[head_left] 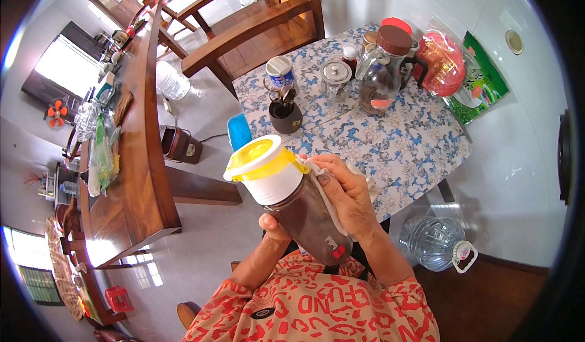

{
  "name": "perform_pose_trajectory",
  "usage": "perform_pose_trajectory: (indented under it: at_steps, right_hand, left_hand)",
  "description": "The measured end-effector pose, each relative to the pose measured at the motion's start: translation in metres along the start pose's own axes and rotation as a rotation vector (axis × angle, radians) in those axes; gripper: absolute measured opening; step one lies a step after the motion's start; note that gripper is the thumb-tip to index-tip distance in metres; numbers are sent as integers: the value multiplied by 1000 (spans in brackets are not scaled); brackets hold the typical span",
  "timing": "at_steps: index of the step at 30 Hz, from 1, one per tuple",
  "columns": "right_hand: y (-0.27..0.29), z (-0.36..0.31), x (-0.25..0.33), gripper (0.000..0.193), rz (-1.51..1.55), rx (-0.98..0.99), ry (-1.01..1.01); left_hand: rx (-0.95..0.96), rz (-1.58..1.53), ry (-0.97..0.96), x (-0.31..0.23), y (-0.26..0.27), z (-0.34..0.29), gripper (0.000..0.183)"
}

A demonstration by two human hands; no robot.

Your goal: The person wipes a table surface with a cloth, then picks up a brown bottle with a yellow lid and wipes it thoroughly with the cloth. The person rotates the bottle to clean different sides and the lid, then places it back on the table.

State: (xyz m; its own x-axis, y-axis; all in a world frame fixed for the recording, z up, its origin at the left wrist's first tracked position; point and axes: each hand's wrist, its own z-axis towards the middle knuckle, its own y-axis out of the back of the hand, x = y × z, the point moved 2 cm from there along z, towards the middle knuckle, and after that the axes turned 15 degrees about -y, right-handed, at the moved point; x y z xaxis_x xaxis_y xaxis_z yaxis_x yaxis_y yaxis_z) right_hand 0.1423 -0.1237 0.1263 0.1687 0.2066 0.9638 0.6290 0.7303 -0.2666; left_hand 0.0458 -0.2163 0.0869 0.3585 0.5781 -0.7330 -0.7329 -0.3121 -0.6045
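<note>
Both hands busy: my left hand (274,227) grips the brown jar (304,217) from below, my right hand (347,199) presses a white cloth (317,174) against its side; wiping looks midway, yellow lid (259,158) on.

The person holds a jar (298,205) tilted between both hands, in front of the chest and over the near edge of a small table (414,153). The left hand (274,227) sits under the jar; the right hand (347,199) lies against its right side with a cloth (320,174) pressed between palm and jar. On the table behind the jar stands a cup of utensils (285,113), with a tin (280,71) behind it. To their right come a small lidded glass (336,80), then a pitcher (381,68). Bagged goods (463,74) lie at the table's far right. A big water bottle (436,241) lies on the floor under the table's right end. A long table (140,159) runs along the left, and a wooden chair (244,31) stands behind the small table.
</note>
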Motion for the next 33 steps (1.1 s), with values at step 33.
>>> perform_pose_trajectory:
  at_steps: [33]
  right_hand:
    - [-5,-23,-53,45,401,-262,-45]
  left_hand:
    - [-334,-216,-174,-16,-2,44,75]
